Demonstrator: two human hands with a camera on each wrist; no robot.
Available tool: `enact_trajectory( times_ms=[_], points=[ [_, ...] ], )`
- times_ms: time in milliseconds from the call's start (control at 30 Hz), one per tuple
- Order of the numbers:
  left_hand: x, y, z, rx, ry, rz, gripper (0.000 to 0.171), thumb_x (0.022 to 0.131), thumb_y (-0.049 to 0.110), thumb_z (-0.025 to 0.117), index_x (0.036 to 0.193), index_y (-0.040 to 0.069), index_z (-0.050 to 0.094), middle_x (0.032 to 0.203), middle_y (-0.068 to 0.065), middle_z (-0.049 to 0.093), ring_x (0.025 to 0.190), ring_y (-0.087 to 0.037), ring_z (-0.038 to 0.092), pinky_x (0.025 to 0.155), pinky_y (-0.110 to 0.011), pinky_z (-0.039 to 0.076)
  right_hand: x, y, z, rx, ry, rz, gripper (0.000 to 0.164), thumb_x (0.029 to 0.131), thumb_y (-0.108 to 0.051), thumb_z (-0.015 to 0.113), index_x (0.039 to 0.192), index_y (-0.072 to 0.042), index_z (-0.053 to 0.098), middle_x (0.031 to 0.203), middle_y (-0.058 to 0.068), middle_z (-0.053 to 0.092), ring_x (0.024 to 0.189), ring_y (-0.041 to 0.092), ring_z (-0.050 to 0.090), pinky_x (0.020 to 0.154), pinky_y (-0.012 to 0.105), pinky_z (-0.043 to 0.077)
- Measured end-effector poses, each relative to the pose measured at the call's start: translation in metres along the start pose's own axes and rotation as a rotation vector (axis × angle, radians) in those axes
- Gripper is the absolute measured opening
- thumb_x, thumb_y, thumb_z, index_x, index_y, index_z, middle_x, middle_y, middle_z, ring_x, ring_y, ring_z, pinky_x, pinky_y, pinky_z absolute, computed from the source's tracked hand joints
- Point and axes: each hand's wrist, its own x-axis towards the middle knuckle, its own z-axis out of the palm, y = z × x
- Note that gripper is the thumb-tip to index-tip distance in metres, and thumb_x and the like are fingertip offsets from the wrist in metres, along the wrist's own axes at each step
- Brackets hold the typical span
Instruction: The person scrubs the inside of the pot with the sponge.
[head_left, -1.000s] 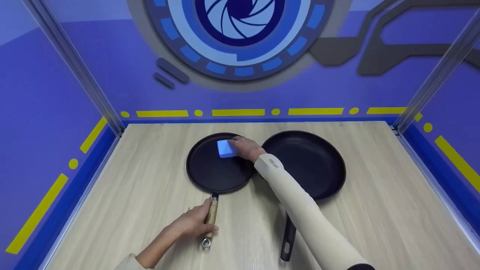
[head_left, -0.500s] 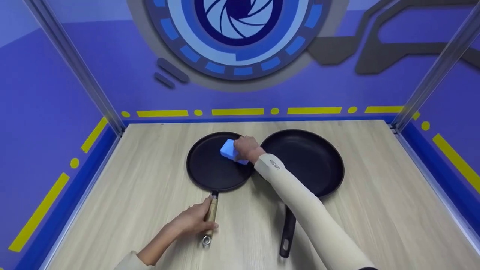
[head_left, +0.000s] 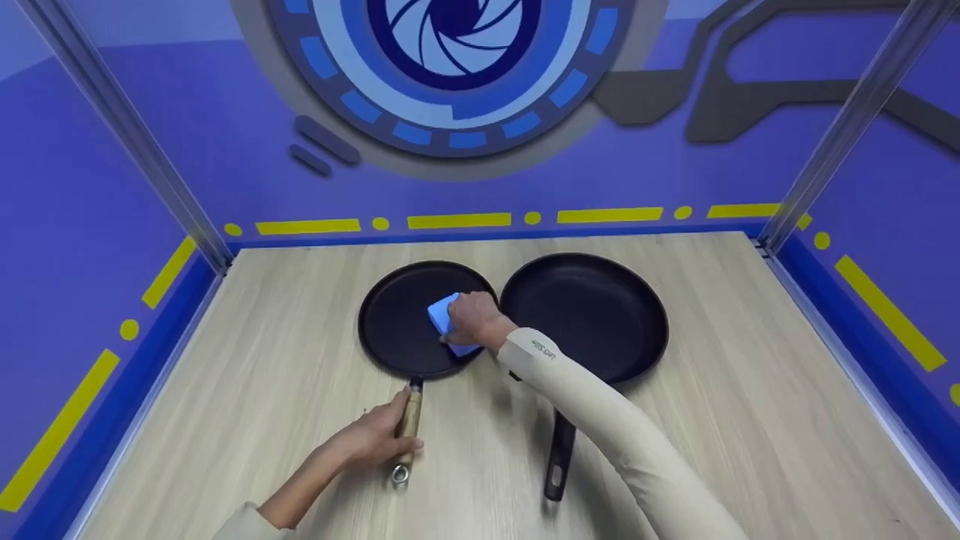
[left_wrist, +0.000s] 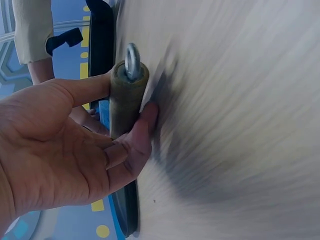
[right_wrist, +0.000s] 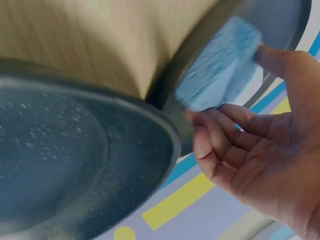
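A flat black pan [head_left: 397,322] with a low rim lies on the left of the table. My left hand [head_left: 371,435] grips its wooden handle [left_wrist: 125,102], thumb on one side and fingers curled on the other, with the metal hanging ring [left_wrist: 132,61] sticking out past the palm. In my right hand [head_left: 474,321] is a light blue sponge [right_wrist: 220,65], pinched between thumb and fingertips. The sponge is down on the right part of the flat pan's surface, partly covered by the hand in the head view.
A larger, deeper black frying pan [head_left: 585,315] sits right beside the flat one, its black handle [head_left: 559,457] pointing toward me. My right forearm crosses over its lower edge. Blue printed walls [head_left: 165,135] enclose the wooden table [head_left: 750,420] at the back and sides.
The sponge has turned and slid toward the near right part of the flat pan with my right hand. My left hand keeps its grip on the handle. The head view has shifted slightly.
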Motion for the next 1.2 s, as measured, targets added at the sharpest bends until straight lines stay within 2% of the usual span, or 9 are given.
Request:
enact_trajectory(
  times_ms=[67, 167, 267, 400, 667, 767, 833, 1000, 1200],
  points=[
    [-0.001, -0.001, -0.001, -0.006, 0.01, -0.01, 0.09, 0.093, 0.019, 0.075, 0.158, -0.009, 0.018, 0.134, -0.029, 0.057, 0.122, -0.038, 0.058, 0.114, -0.064, 0.035, 0.0, -0.003, -0.001, 0.02, 0.006, -0.013, 0.059, 0.091, -0.068, 0.062, 0.103, -0.012, 0.076, 0.11, 0.007, 0.076, 0.102, 0.026, 0.073, 0.083, 0.039, 0.063],
    [-0.002, 0.0, -0.003, -0.007, 0.011, -0.025, 0.09, 0.093, 0.019, 0.076, 0.158, -0.007, 0.019, 0.13, -0.027, 0.059, 0.118, -0.037, 0.058, 0.113, -0.064, 0.036, -0.001, -0.009, -0.002, 0.003, 0.019, -0.026, 0.06, 0.09, -0.069, 0.062, 0.102, -0.012, 0.075, 0.107, 0.007, 0.076, 0.099, 0.025, 0.073, 0.082, 0.038, 0.063],
    [-0.003, 0.0, -0.006, -0.006, 0.009, -0.017, 0.09, 0.093, 0.018, 0.075, 0.157, -0.009, 0.018, 0.132, -0.03, 0.057, 0.118, -0.037, 0.058, 0.108, -0.062, 0.041, -0.004, -0.018, -0.001, -0.002, 0.066, -0.009, 0.059, 0.09, -0.069, 0.063, 0.1, -0.012, 0.074, 0.101, 0.006, 0.076, 0.093, 0.023, 0.074, 0.077, 0.037, 0.064],
    [-0.005, -0.001, -0.009, 0.003, 0.009, 0.012, 0.089, 0.093, 0.017, 0.075, 0.156, -0.012, 0.018, 0.135, -0.035, 0.054, 0.123, -0.041, 0.056, 0.108, -0.062, 0.041, -0.006, -0.029, -0.001, 0.065, 0.113, -0.004, 0.058, 0.09, -0.068, 0.064, 0.095, -0.01, 0.074, 0.1, 0.007, 0.077, 0.09, 0.023, 0.075, 0.073, 0.037, 0.064],
    [-0.005, -0.006, -0.01, 0.01, -0.031, 0.118, 0.085, 0.096, 0.017, 0.071, 0.153, -0.014, 0.016, 0.111, -0.022, 0.058, 0.101, -0.031, 0.056, 0.096, -0.059, 0.046, -0.005, -0.035, -0.005, 0.228, 0.07, -0.036, 0.059, 0.083, -0.066, 0.074, 0.101, -0.01, 0.068, 0.101, 0.006, 0.073, 0.098, 0.024, 0.072, 0.086, 0.039, 0.062],
    [-0.005, -0.006, -0.01, 0.016, -0.027, 0.129, 0.085, 0.095, 0.016, 0.072, 0.152, -0.015, 0.018, 0.11, -0.021, 0.059, 0.1, -0.031, 0.056, 0.095, -0.058, 0.047, -0.005, -0.038, -0.002, 0.251, 0.077, -0.102, 0.057, 0.086, -0.062, 0.074, 0.107, -0.009, 0.069, 0.108, 0.008, 0.073, 0.107, 0.026, 0.069, 0.094, 0.04, 0.059],
    [-0.005, -0.004, -0.01, 0.011, -0.024, 0.118, 0.086, 0.095, 0.016, 0.073, 0.153, -0.015, 0.017, 0.116, -0.025, 0.059, 0.105, -0.034, 0.058, 0.098, -0.059, 0.046, -0.004, -0.04, -0.002, 0.286, 0.078, -0.128, 0.054, 0.086, -0.057, 0.076, 0.11, -0.01, 0.07, 0.111, 0.008, 0.072, 0.112, 0.027, 0.067, 0.098, 0.04, 0.057],
    [-0.003, -0.001, -0.008, -0.014, -0.022, 0.092, 0.088, 0.095, 0.017, 0.072, 0.154, -0.014, 0.015, 0.138, -0.036, 0.051, 0.127, -0.046, 0.053, 0.109, -0.064, 0.039, 0.003, -0.042, -0.005, 0.456, 0.086, -0.016, 0.055, 0.078, -0.051, 0.087, 0.112, -0.011, 0.073, 0.111, 0.004, 0.075, 0.106, 0.023, 0.07, 0.093, 0.038, 0.059],
    [-0.002, -0.004, -0.002, -0.008, -0.042, 0.13, 0.087, 0.096, 0.018, 0.072, 0.153, -0.015, 0.016, 0.137, -0.037, 0.05, 0.129, -0.048, 0.051, 0.11, -0.064, 0.039, 0.013, -0.047, 0.0, 0.511, 0.095, 0.039, 0.046, 0.077, -0.05, 0.087, 0.096, -0.01, 0.073, 0.102, 0.004, 0.074, 0.099, 0.02, 0.068, 0.086, 0.039, 0.06]
  ],
)
